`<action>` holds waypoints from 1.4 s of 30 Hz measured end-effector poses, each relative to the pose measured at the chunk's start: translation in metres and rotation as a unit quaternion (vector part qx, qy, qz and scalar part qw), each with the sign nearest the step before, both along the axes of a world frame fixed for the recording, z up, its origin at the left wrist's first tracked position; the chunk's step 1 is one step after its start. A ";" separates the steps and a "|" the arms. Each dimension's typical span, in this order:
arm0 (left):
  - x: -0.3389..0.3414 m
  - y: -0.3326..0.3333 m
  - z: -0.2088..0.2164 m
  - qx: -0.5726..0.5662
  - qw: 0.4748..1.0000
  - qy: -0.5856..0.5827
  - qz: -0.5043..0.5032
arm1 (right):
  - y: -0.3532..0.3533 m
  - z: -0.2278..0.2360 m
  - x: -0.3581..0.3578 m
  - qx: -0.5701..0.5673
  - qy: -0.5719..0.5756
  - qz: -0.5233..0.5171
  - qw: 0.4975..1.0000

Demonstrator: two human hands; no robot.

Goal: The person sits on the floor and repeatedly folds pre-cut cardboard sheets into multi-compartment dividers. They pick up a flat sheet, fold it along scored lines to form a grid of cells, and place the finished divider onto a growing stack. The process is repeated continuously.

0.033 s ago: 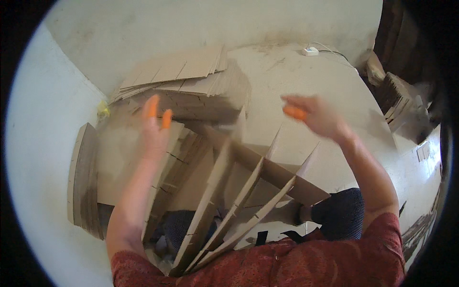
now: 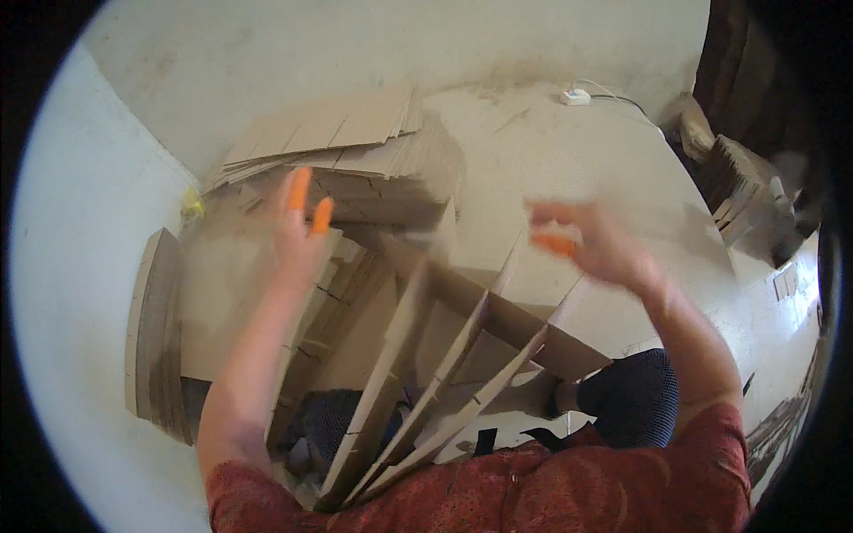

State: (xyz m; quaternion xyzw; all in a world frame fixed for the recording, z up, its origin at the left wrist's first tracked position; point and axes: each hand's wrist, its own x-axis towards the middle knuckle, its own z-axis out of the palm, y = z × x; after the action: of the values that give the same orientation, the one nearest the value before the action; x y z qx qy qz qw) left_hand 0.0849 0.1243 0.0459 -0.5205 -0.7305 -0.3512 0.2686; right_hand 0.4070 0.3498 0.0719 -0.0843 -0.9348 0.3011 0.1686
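Note:
My left hand (image 2: 300, 233) is raised in front of the stack of slotted cardboard sheets (image 2: 311, 133), its fingers stretched out and holding nothing. Orange covers sit on some fingertips of both hands. Over the floor to the right, my right hand (image 2: 604, 247) hangs in the air, fingers extended toward the left; it is blurred by motion and appears to hold nothing. Between my forearms stands a partly joined cardboard divider (image 2: 506, 318): several long slotted strips (image 2: 378, 391) on edge cross one shorter strip. Their near ends rest against my body. Neither hand touches it.
Slotted cardboard strips (image 2: 324, 311) stand left of the divider, and another bundle (image 2: 158, 338) leans at the left wall. A white power socket (image 2: 575, 97) with a cable lies on the far floor. More stacked cardboard (image 2: 739, 182) stands at the right. My knee (image 2: 635, 395) is beside the divider.
My left hand has shifted slightly to the right. My right hand has come a little lower and nearer. The divider stays practically in place.

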 end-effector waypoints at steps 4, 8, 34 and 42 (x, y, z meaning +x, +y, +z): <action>0.014 0.059 0.033 -0.063 0.995 0.071 -0.009 | -0.073 -0.032 0.048 0.214 -0.024 0.048 0.975; -0.001 0.081 0.049 -0.146 0.989 0.019 -0.017 | -0.077 -0.045 0.059 0.255 -0.026 0.005 0.967; 0.142 0.059 0.080 -0.041 0.989 -0.059 -0.133 | -0.030 -0.002 0.105 -0.370 0.202 -0.170 0.891; 0.259 0.019 0.019 -0.085 0.944 -0.103 -0.301 | -0.060 0.000 0.165 -0.424 0.331 -0.297 0.788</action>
State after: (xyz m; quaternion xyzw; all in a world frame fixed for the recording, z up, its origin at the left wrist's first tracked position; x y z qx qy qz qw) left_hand 0.3442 0.1429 0.0647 -0.6979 -0.5907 -0.4040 0.0279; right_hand 0.5724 0.2903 0.0719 -0.3160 -0.5283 0.6120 0.4965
